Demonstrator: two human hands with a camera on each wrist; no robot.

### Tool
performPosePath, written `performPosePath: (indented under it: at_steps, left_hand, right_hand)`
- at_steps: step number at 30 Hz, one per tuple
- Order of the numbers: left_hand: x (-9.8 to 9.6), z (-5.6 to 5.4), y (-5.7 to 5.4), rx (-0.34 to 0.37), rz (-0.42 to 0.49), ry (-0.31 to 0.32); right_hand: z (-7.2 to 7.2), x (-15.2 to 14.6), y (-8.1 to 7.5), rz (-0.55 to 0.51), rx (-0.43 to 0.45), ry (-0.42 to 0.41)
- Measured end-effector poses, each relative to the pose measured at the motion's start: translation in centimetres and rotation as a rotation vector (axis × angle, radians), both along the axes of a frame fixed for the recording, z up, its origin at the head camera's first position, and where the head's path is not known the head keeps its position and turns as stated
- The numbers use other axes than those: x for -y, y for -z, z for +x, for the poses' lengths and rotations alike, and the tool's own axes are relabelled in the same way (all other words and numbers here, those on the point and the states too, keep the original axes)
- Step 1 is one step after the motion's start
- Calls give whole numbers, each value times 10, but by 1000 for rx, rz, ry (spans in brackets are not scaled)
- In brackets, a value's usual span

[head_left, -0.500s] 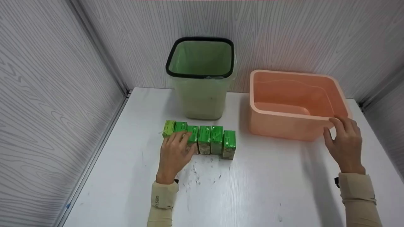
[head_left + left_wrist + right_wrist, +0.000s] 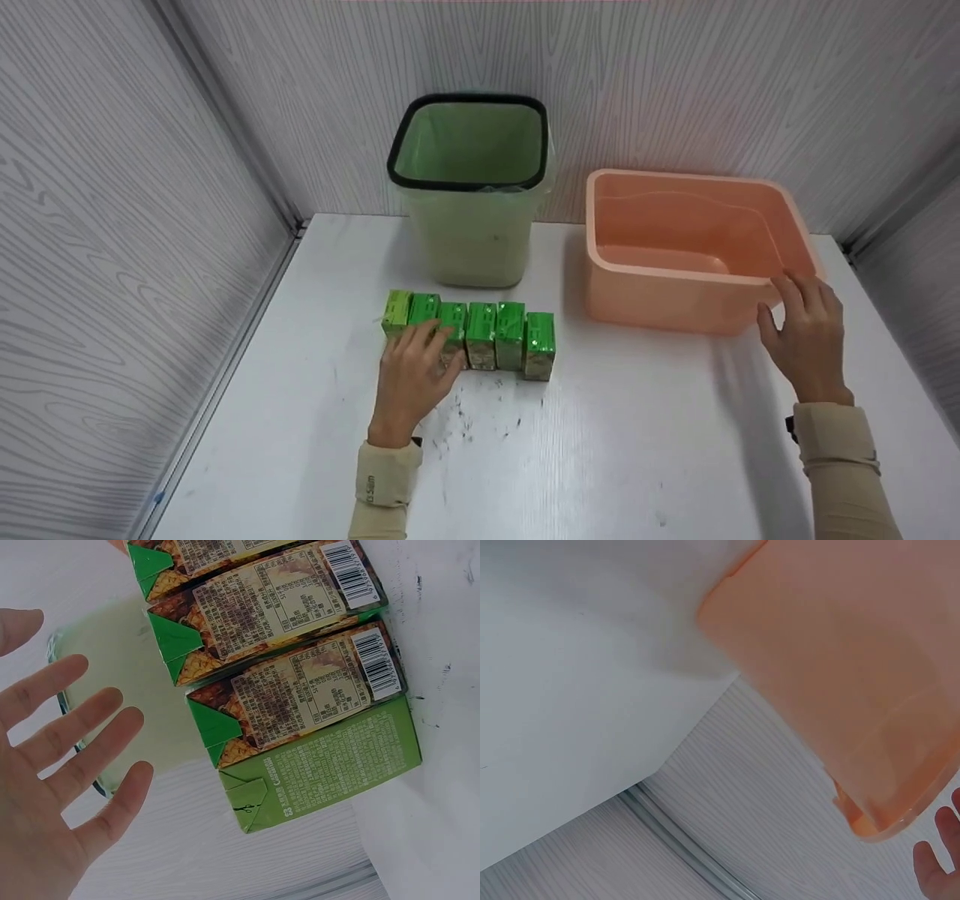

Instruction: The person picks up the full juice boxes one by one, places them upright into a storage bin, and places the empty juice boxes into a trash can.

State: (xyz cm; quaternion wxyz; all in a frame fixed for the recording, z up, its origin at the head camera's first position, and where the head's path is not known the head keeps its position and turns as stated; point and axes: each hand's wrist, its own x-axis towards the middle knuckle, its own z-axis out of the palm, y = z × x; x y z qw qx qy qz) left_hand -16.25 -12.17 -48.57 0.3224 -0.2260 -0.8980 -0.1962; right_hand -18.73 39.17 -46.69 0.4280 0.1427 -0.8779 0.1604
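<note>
A row of several small drink cartons [image 2: 481, 322] stands upright side by side, mostly with green tops and brown printed sides. The leftmost, a lime-green carton [image 2: 397, 309], also shows in the left wrist view as a plain carton [image 2: 322, 772] beside barcoded ones. My left hand [image 2: 411, 375] hovers at the near left of the row, partly hiding some cartons; its fingers [image 2: 97, 742] are spread and grip nothing. At the near right corner of an orange-pink plastic bin [image 2: 667, 300] is my right hand [image 2: 810, 337], fingers relaxed by the rim. Whether they touch it is unclear.
Behind the cartons stands a pale green trash bin [image 2: 472, 244] with a black rim and a clear liner. Dark specks [image 2: 463, 424] dot the white table [image 2: 600, 465] before the row. Wood-grain panels [image 2: 667, 82] enclose the back and sides.
The head view has shifted slightly, moving everything a little to the left in it. Hands, cartons and bins keep nearly the same places relative to one another.
</note>
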Motion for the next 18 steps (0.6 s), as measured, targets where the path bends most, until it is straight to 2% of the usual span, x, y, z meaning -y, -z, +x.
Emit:
performPosePath:
  at_steps: [7,14,18]
  left_hand:
    - [1,-1,-5,11,-8,-2]
    - [6,-1,-6,-23,-13,-2]
    - [0,-2,-2,-13,-47,20]
  right_hand:
    - [-5,-1,0,15,-8,18]
    - [-13,10,8,40,12,-13]
    - [-8,6,12,82,13,-28]
